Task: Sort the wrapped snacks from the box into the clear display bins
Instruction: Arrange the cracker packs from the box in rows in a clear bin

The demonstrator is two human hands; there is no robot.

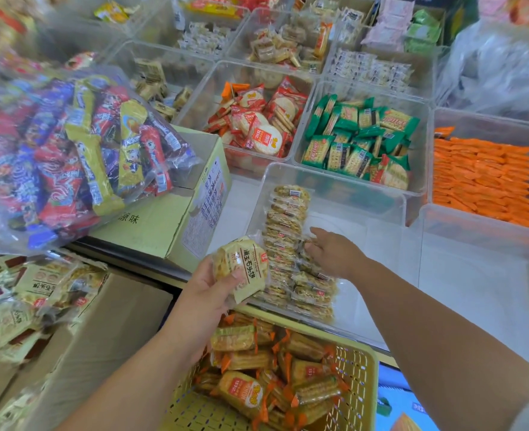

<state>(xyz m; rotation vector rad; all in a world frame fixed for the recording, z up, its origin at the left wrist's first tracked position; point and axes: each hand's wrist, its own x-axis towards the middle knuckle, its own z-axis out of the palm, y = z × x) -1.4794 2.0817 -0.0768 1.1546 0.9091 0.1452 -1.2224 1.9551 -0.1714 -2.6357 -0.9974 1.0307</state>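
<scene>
2 hands share the work: the left hand (208,290) is clamped on a wrapped snack (243,269) beside the clear bin (334,188), the right hand (334,256), fingers spread, steadies the row of packets (285,244) inside. A careless nudge could likely topple that row.

My left hand (208,293) grips a pale wrapped snack (247,269) just beside the clear bin (381,219). My right hand (331,253) reaches into that bin, fingers touching the row of stacked snacks (285,231) along its left wall.
</scene>
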